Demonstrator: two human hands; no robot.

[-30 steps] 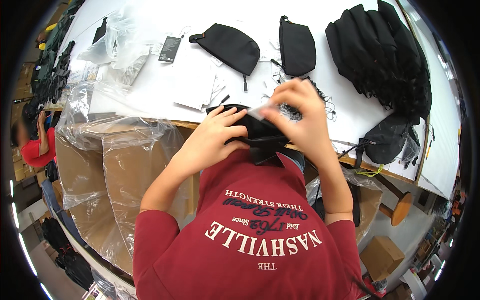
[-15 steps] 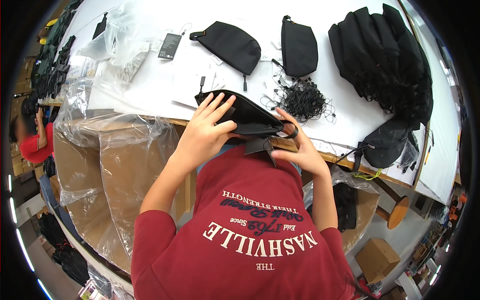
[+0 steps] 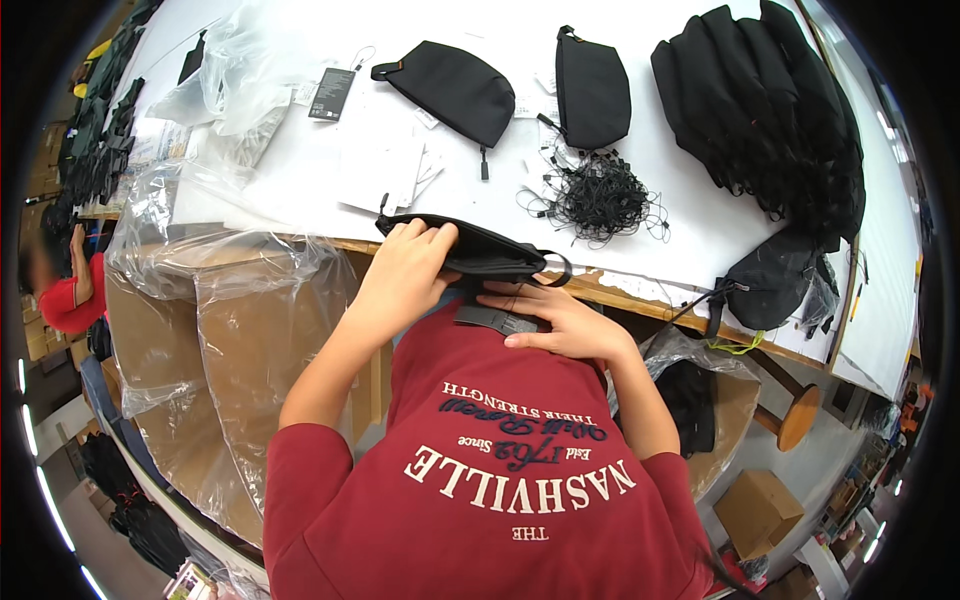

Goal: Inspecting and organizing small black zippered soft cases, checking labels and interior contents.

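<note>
White table point(image 3: 290, 195) fills the upper part of the view, with a clear plastic-covered cardboard box point(image 3: 160, 345) below its near edge at left. At that near edge, in front of the person's red shirt point(image 3: 480, 420), a black pouch point(image 3: 490, 250) is held up in the hands. Its long axis runs left to right, dipping slightly toward the right. A zipper pull point(image 3: 383, 203) sticks up at its left end, and a small loop point(image 3: 561, 270) curves out at its right end. The pouch looks soft, plain and dark, with a long upper edge; how far its mouth is open is hard to tell. A grey tag point(image 3: 490, 318) lies just below it, against the shirt.

The left hand point(image 3: 408, 262) has its fingers curled over the pouch's left part, gripping it. The right hand point(image 3: 572, 325) is under the loop end, fingers extended and slightly bent, the thumb apart from them and touching the tag's right end; whether they pinch it cannot be told.

Farther back lie two more black pouches point(image 3: 450, 95), a tangle of black strings point(image 3: 605, 195) and a black stack of pouches point(image 3: 760, 110).
</note>
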